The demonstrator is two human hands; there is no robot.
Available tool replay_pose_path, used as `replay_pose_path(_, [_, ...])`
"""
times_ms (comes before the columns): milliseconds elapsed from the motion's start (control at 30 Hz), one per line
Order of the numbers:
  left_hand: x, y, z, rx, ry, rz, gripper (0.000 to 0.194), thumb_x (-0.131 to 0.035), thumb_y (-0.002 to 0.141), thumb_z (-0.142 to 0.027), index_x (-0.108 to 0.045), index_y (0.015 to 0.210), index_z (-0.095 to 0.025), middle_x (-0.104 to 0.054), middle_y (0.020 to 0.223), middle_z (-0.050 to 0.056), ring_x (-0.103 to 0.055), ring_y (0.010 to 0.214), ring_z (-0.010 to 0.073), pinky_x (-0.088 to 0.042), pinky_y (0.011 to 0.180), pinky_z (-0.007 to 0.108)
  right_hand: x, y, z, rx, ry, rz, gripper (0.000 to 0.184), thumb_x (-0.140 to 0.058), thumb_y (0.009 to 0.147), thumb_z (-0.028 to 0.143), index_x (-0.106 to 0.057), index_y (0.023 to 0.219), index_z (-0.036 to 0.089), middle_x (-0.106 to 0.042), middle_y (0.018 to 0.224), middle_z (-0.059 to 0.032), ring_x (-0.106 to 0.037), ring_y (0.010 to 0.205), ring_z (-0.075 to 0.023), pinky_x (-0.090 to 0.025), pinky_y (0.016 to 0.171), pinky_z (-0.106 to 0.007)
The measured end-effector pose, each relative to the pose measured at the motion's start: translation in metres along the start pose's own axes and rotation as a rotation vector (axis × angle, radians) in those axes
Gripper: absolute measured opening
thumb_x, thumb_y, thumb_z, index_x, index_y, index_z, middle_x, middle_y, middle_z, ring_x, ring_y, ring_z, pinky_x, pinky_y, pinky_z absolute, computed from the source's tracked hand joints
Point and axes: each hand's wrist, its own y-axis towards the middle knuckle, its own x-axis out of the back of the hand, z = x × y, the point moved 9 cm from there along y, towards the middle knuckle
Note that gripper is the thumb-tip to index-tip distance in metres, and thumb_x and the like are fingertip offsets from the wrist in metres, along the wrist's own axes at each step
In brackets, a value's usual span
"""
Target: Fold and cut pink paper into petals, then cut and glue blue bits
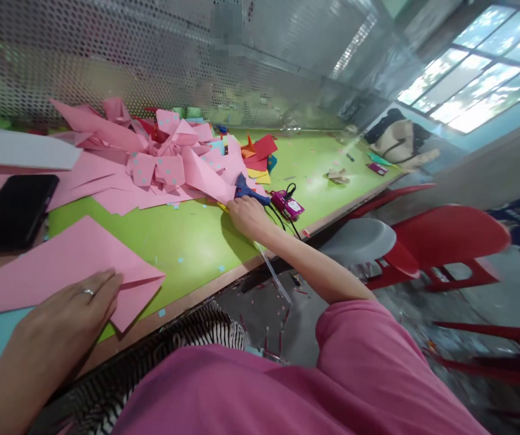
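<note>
My left hand (72, 308), a ring on one finger, lies with its fingers stretched flat on a folded pink paper (78, 251). This paper has a pointed flap at its right end, beside the fingertips. My right hand (248, 216) is closed over a blue glue gun (251, 192) near the table's front edge. Part of the gun is hidden under the fingers, and a yellow tip shows to their left. A long translucent stick (275, 278) extends below that hand, past the edge. Behind both hands is a heap of pink paper pieces (164, 142), some with blue dots.
A black phone (12, 211) lies at left, near a white sheet (19, 148). Beside the glue gun is a purple power strip (288, 205) with black cords. Red and orange papers (262, 151) sit behind it. Red chairs (454, 235) and a grey stool (362, 240) stand at right.
</note>
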Motion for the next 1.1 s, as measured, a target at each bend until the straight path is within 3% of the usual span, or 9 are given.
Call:
replay_pose_path(67, [0.01, 0.006, -0.015, -0.088, 0.159, -0.027, 0.034, -0.047, 0.097, -0.015, -0.069, 0.121, -0.008, -0.074, 0.124, 0.019, -0.074, 0.103, 0.0305, -0.054, 0.088, 0.041, -0.003, 0.005, -0.009, 0.009, -0.025, 0.016, 0.029, -0.048, 0.098, 0.014, -0.067, 0.118, 0.005, -0.072, 0.113, -0.0215, -0.062, 0.107, -0.0292, -0.039, 0.086, -0.036])
replay_pose_path(167, [0.018, 0.008, -0.021, -0.125, 0.25, -0.078, 0.031, -0.047, 0.098, -0.015, -0.069, 0.117, -0.006, -0.076, 0.118, 0.02, -0.074, 0.103, 0.0284, -0.053, 0.09, 0.039, -0.004, 0.002, -0.022, -0.022, -0.057, 0.011, 0.035, -0.048, 0.104, 0.033, -0.067, 0.119, 0.009, -0.072, 0.117, -0.0184, -0.063, 0.109, -0.0283, -0.041, 0.086, -0.034])
replay_pose_path(367, [0.006, 0.002, -0.016, -0.142, 0.263, -0.062, 0.034, -0.047, 0.097, -0.019, -0.067, 0.122, -0.007, -0.074, 0.122, 0.021, -0.075, 0.101, 0.0319, -0.053, 0.088, 0.043, -0.003, -0.015, -0.041, -0.13, -0.137, -0.016, 0.038, -0.04, 0.104, 0.029, -0.065, 0.121, 0.005, -0.07, 0.117, -0.0226, -0.064, 0.109, -0.0318, -0.042, 0.086, -0.037])
replay_pose_path(600, [0.006, 0.003, -0.015, -0.091, 0.236, -0.061, 0.033, -0.048, 0.098, -0.023, -0.064, 0.125, -0.012, -0.075, 0.123, 0.019, -0.075, 0.105, 0.0299, -0.054, 0.087, 0.041, 0.002, 0.009, -0.03, -0.027, -0.12, 0.062, 0.026, -0.051, 0.095, 0.016, -0.07, 0.109, 0.005, -0.072, 0.112, -0.025, -0.064, 0.112, -0.0334, -0.041, 0.091, -0.039])
replay_pose_path(767, [0.015, 0.007, -0.023, -0.147, 0.287, -0.104, 0.032, -0.048, 0.098, -0.02, -0.065, 0.121, -0.006, -0.075, 0.117, 0.023, -0.076, 0.097, 0.0317, -0.055, 0.082, 0.042, 0.004, 0.002, -0.008, 0.172, -0.001, 0.124, 0.017, -0.057, 0.095, 0.02, -0.071, 0.098, 0.012, -0.075, 0.105, -0.0142, -0.067, 0.097, -0.0217, -0.043, 0.081, -0.03])
replay_pose_path(867, [0.024, 0.013, -0.027, -0.145, 0.293, -0.124, 0.031, -0.045, 0.098, -0.015, -0.068, 0.116, -0.004, -0.076, 0.114, 0.024, -0.076, 0.094, 0.0315, -0.055, 0.079, 0.041, 0.002, -0.013, 0.007, 0.297, 0.081, 0.133, 0.01, -0.063, 0.091, 0.023, -0.069, 0.095, 0.016, -0.073, 0.107, -0.0092, -0.064, 0.1, -0.0185, -0.044, 0.086, -0.028])
replay_pose_path(967, [0.036, 0.017, -0.034, -0.161, 0.289, -0.155, 0.037, -0.037, 0.1, -0.015, -0.071, 0.107, -0.003, -0.078, 0.105, 0.024, -0.077, 0.086, 0.0309, -0.056, 0.075, 0.041, 0.001, -0.023, 0.01, 0.285, 0.135, 0.058, 0.019, -0.063, 0.086, 0.023, -0.065, 0.103, 0.015, -0.065, 0.121, -0.0154, -0.058, 0.114, -0.025, -0.042, 0.094, -0.035])
replay_pose_path(1100, [0.044, 0.017, -0.036, -0.143, 0.251, -0.158, 0.041, -0.033, 0.1, -0.013, -0.072, 0.101, -0.001, -0.078, 0.101, 0.023, -0.077, 0.083, 0.0309, -0.059, 0.074, 0.041, -0.007, -0.037, 0.012, 0.218, 0.189, 0.018, 0.022, -0.054, 0.083, 0.015, -0.061, 0.104, 0.014, -0.066, 0.101, -0.0144, -0.059, 0.096, -0.0262, -0.043, 0.085, -0.039])
